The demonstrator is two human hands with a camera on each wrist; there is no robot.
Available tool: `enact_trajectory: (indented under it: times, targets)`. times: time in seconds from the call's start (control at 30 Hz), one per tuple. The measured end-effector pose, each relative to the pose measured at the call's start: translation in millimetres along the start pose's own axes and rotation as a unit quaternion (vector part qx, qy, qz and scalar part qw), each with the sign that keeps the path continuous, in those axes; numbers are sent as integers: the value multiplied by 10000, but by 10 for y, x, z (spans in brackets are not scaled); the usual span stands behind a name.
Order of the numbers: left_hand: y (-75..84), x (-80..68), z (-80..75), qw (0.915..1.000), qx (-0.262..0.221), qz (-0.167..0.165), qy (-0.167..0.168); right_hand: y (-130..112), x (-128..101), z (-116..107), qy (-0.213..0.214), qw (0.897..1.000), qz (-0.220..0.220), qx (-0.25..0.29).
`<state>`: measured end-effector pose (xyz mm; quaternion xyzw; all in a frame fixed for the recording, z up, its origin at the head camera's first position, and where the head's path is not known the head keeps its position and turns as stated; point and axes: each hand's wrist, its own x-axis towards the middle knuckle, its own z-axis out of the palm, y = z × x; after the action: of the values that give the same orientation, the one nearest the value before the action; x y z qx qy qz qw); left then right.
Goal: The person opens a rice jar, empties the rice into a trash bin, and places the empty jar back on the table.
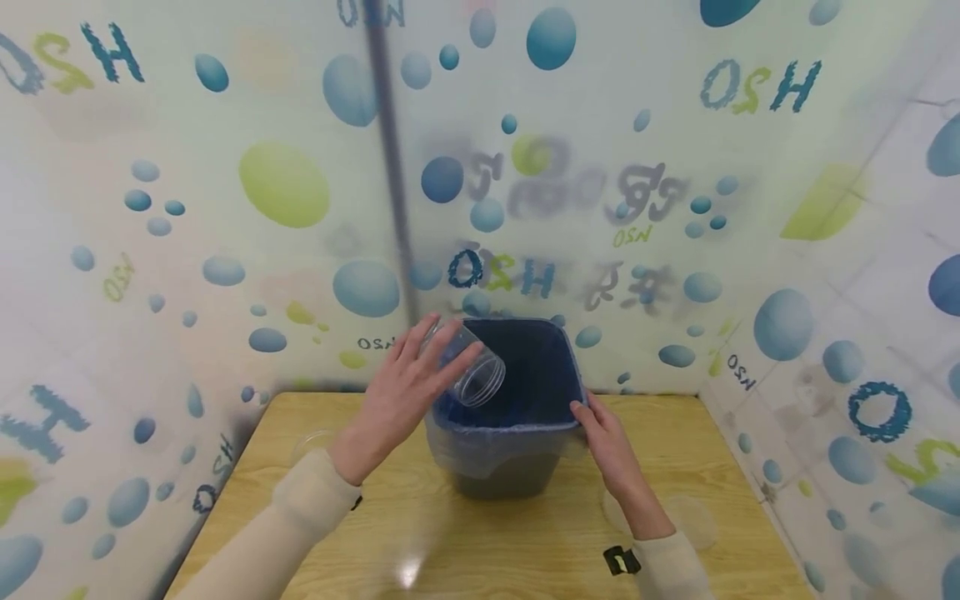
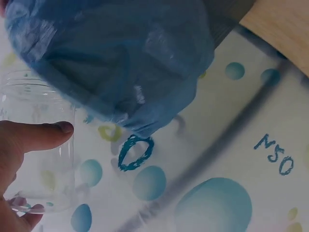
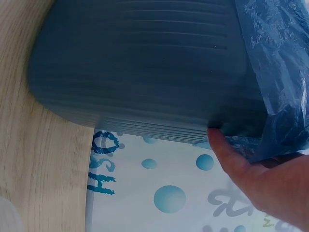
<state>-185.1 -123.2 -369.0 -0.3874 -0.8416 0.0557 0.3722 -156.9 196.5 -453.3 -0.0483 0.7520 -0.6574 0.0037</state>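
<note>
My left hand (image 1: 408,379) grips a clear jar (image 1: 480,379), its threaded mouth tipped down over the left side of the bin's opening. In the left wrist view, the thumb lies along the see-through wall of the jar (image 2: 46,169), beside the blue liner. A dark ribbed trash bin (image 1: 502,475) stands upright on the table, with a blue plastic bag (image 1: 480,437) folded over its rim. At the bin's right rim, my right hand (image 1: 611,442) holds on, thumb on top. From the right wrist, a finger presses the bin's ribbed side (image 3: 159,87) below the bag.
The wooden table (image 1: 375,533) carries a clear round lid-like piece (image 1: 315,442) on the left and another clear disc (image 1: 693,521) near my right wrist. Patterned curtain walls (image 1: 300,250) close in behind and on both sides.
</note>
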Motion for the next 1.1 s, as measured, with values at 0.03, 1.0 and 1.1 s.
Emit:
enact_trajectory:
  times: [0.03,1.0,1.1]
  targets:
    - [2,11,-4,10000,1,36,73,6,1,1,8,10000,-1,11]
    - [74,-16,78,9997,217,72,109,32,7,17,50,9999,-121,-64]
    - [72,-22,74,9997,88,-75,221,30,2,16,78,9999,-59,-44]
